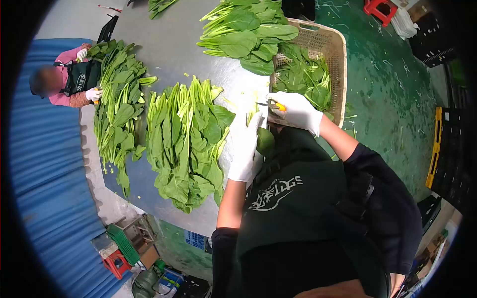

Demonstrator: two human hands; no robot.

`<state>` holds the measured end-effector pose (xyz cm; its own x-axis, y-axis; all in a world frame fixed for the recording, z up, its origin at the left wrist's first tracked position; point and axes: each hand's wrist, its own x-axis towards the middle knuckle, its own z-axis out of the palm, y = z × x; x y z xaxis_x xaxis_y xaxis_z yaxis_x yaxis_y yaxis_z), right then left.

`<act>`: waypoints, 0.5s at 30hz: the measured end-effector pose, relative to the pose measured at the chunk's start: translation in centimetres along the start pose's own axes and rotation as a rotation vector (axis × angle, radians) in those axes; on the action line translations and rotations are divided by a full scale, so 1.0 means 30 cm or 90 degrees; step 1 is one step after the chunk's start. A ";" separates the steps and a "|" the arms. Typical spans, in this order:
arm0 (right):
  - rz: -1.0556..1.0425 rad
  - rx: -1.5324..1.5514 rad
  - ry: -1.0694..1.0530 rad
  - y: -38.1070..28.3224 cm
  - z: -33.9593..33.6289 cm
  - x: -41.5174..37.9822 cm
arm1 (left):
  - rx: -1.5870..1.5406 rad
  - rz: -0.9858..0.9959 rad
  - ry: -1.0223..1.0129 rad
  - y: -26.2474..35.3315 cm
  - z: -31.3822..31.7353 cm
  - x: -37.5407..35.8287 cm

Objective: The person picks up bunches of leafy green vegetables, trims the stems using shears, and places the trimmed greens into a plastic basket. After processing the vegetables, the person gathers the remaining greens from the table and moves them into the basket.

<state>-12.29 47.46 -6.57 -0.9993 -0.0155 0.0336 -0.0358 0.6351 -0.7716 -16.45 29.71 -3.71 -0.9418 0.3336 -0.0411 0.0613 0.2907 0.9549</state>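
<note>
My gloved left hand (243, 146) is closed around a leafy green vegetable (265, 142), whose pale stem ends stick up past the fingers and whose leaf hangs beside the palm. Close by, my gloved right hand (298, 110) grips a small knife (280, 106) with a yellow-orange handle, its blade pointing at the stem ends. A large heap of leafy greens (186, 144) lies on the metal table (174, 30) left of my left hand. Beyond the hands, trimmed greens (238, 30) are stacked with their stems to the left.
A beige plastic basket (339, 64) holding loose leaves (303, 79) stands at the table's right edge. Across the table a person (74, 79) in white gloves handles another heap of greens (119, 104). A red stool (380, 11) and black crates (432, 42) stand on the green floor.
</note>
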 end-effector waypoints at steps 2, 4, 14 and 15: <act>0.003 0.002 -0.004 0.012 0.007 -0.004 | 0.038 0.009 -0.029 -0.001 -0.005 -0.007; 0.038 0.045 -0.015 -0.015 -0.005 -0.009 | 0.075 0.048 -0.057 0.036 0.000 -0.006; 0.219 0.271 0.057 -0.014 -0.082 -0.042 | -0.078 -0.010 -0.065 -0.061 0.016 0.011; 0.245 0.483 0.019 -0.061 -0.070 -0.017 | -0.092 -0.029 -0.057 -0.087 0.037 0.007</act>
<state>-11.69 47.93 -3.84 -0.9427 0.1222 -0.3103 0.2997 -0.0979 -0.9490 -16.43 30.02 -6.54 -0.9092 0.4030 -0.1048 -0.0351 0.1768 0.9836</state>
